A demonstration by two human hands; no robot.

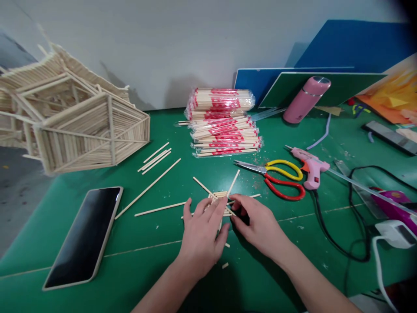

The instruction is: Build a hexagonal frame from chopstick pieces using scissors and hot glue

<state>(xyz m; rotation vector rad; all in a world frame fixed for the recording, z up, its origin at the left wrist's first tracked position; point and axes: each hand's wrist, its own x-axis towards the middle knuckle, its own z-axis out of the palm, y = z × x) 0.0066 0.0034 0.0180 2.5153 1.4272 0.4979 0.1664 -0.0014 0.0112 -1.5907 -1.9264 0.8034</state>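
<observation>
Head view: our left hand (202, 228) spreads its fingers over the stick cluster (220, 194) at 12 o'clock, nearer; our right hand (260, 219) curls at its 4 o'clock edge, can't tell if pinching. Diagonal stick (203, 187) runs roughly 4 to 10 o'clock.

Stretches out as a green table (143, 287), crossed by a pale seam. Carries a dark-screened phone (83, 239) at the left and a stick model (81, 130) at the back left, jutting past the edge. Has a few short sticks (155, 163) near the model, longer sticks (148, 188) beside the phone, crossed sticks (208, 191) at the middle, and a small stick piece (225, 265) in front of them. Bears piled packets of chopsticks (224, 130) at the back, with scissors (264, 170), a glue gun (314, 168) and a pink bottle (306, 101) further right.
</observation>
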